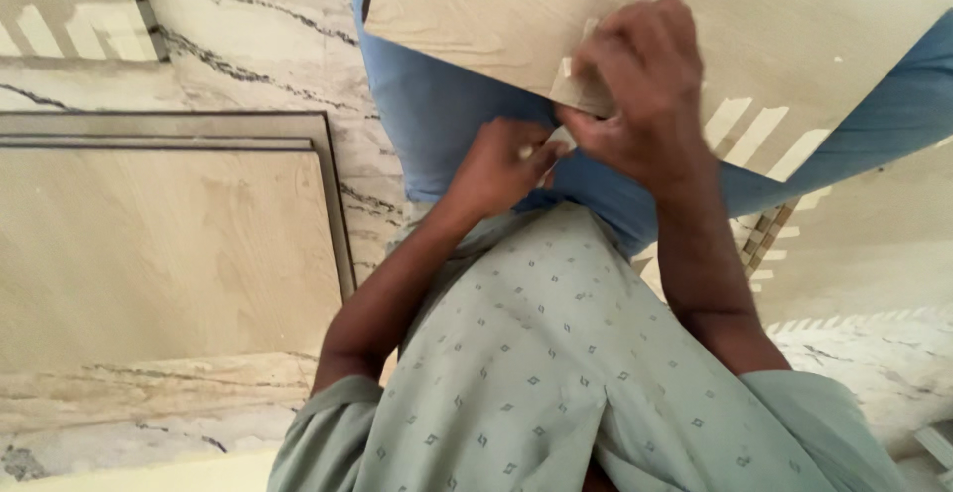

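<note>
Right hand [635,90] fingers pinching small sanding pad on wood-grain board [476,5] edge, left hand [501,164] curled shut under the corner w/ fingers pressed together: probably best w/ short even strokes, board braced on lap.

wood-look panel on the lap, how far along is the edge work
Done: hard to tell; the panel face looks plain, and a stack of similar boards lies on the marble floor to the left. In hand: the right hand presses a small pale piece at the panel's lower edge, while the left hand pinches just below it. Left: the edge beyond the hands is not visible enough to judge.
</note>
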